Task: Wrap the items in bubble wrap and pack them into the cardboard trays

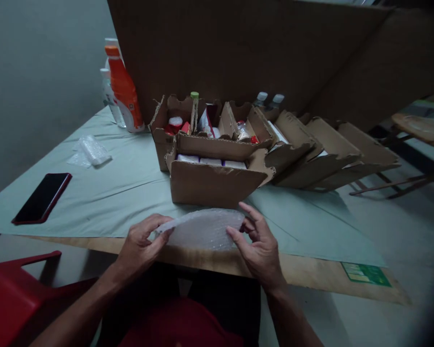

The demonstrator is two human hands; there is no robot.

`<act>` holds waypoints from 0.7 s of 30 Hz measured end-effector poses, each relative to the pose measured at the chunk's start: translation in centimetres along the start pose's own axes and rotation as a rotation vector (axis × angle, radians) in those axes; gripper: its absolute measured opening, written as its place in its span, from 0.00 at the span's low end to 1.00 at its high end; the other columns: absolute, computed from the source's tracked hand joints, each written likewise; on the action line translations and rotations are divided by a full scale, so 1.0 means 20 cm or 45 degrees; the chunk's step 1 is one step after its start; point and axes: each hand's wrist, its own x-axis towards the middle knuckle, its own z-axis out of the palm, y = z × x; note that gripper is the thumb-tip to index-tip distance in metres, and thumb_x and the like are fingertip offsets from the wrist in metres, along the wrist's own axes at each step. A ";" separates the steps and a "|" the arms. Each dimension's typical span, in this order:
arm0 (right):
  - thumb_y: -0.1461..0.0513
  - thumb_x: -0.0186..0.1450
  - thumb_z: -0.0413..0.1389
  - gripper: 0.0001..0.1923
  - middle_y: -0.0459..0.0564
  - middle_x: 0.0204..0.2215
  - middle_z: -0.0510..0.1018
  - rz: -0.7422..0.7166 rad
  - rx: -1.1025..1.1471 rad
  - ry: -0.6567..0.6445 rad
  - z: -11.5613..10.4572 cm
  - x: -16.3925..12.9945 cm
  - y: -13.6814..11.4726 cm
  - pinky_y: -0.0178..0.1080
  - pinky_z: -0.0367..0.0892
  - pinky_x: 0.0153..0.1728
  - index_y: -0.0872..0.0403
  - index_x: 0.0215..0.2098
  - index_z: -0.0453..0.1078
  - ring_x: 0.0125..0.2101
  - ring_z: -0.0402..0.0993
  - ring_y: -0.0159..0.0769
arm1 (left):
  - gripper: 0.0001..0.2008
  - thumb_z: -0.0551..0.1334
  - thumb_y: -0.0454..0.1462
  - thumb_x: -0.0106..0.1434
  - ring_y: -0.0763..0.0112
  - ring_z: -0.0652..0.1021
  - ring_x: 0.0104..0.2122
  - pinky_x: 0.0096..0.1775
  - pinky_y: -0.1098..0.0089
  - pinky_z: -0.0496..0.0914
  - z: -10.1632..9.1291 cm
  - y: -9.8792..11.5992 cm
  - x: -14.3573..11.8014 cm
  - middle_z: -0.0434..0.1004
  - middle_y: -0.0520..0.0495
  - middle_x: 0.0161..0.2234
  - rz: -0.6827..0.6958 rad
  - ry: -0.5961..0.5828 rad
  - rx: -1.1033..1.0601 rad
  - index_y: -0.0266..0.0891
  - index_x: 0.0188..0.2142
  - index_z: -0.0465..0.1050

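A sheet of bubble wrap (202, 229) is stretched between my two hands at the table's near edge. My left hand (144, 241) pinches its left end between thumb and fingers. At the right end, my right hand (256, 241) grips it with the thumb on the near side, the index finger raised and the other fingers curled partly behind. Just beyond the wrap stands an open cardboard box (206, 183) holding several white-topped packs (210, 161) in a row. Whether anything is inside the wrap cannot be made out.
Behind stand several cut cardboard boxes (292, 140) with packets and bottles. At the left lie a phone (41, 198) and crumpled bubble wrap (90, 150); an orange bottle (125, 89) stands farther back. A large cardboard panel (238, 53) rises behind. A red chair (18, 294) is at lower left.
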 end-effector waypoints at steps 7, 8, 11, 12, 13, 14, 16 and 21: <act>0.56 0.66 0.63 0.19 0.51 0.48 0.78 -0.529 -0.236 0.409 -0.17 0.46 -0.28 0.44 0.73 0.46 0.47 0.55 0.72 0.42 0.76 0.40 | 0.08 0.62 0.32 0.64 0.66 0.80 0.41 0.46 0.68 0.72 -0.12 0.26 0.53 0.82 0.46 0.38 0.698 0.332 0.496 0.40 0.42 0.78; 0.56 0.66 0.62 0.19 0.51 0.47 0.78 -0.570 -0.241 0.416 -0.19 0.55 -0.31 0.45 0.73 0.47 0.48 0.54 0.72 0.43 0.76 0.41 | 0.07 0.61 0.35 0.64 0.66 0.79 0.40 0.45 0.68 0.72 -0.13 0.28 0.61 0.82 0.47 0.37 0.629 0.336 0.531 0.39 0.40 0.78; 0.58 0.65 0.60 0.15 0.50 0.42 0.79 -0.578 -0.227 0.236 -0.23 0.79 -0.33 0.43 0.72 0.43 0.52 0.49 0.73 0.40 0.76 0.40 | 0.09 0.60 0.39 0.63 0.69 0.75 0.31 0.35 0.71 0.69 -0.13 0.29 0.84 0.77 0.50 0.29 0.300 0.117 0.561 0.37 0.35 0.78; 0.59 0.64 0.60 0.13 0.50 0.39 0.79 -0.531 -0.258 0.121 -0.23 0.85 -0.32 0.42 0.71 0.41 0.54 0.46 0.74 0.38 0.76 0.39 | 0.09 0.60 0.39 0.62 0.70 0.73 0.28 0.31 0.72 0.66 -0.13 0.28 0.89 0.75 0.51 0.26 0.192 -0.006 0.569 0.36 0.33 0.77; 0.60 0.63 0.59 0.10 0.48 0.35 0.79 -0.463 -0.324 -0.003 -0.24 0.91 -0.30 0.40 0.70 0.38 0.55 0.42 0.74 0.35 0.75 0.38 | 0.09 0.60 0.39 0.61 0.71 0.70 0.25 0.29 0.72 0.63 -0.13 0.27 0.94 0.72 0.52 0.23 0.097 -0.135 0.594 0.36 0.30 0.76; 0.61 0.62 0.59 0.07 0.47 0.30 0.78 -0.382 -0.418 -0.129 -0.24 0.95 -0.28 0.38 0.67 0.35 0.56 0.38 0.75 0.32 0.74 0.36 | 0.08 0.60 0.38 0.59 0.72 0.68 0.23 0.27 0.72 0.60 -0.12 0.26 0.98 0.68 0.53 0.21 0.022 -0.249 0.643 0.36 0.28 0.75; 0.62 0.60 0.59 0.03 0.44 0.24 0.74 -0.218 -0.652 -0.380 -0.24 1.01 -0.26 0.35 0.61 0.29 0.56 0.30 0.73 0.27 0.70 0.33 | 0.07 0.61 0.37 0.56 0.72 0.66 0.21 0.27 0.70 0.58 -0.10 0.27 1.03 0.63 0.54 0.18 -0.072 -0.430 0.812 0.38 0.25 0.73; 0.66 0.59 0.59 0.04 0.45 0.21 0.73 -0.035 -1.145 -0.837 -0.20 1.08 -0.31 0.35 0.53 0.25 0.55 0.26 0.72 0.24 0.67 0.32 | 0.07 0.62 0.39 0.53 0.67 0.69 0.21 0.28 0.68 0.59 -0.03 0.33 1.13 0.63 0.51 0.16 -0.159 -0.788 1.234 0.40 0.22 0.73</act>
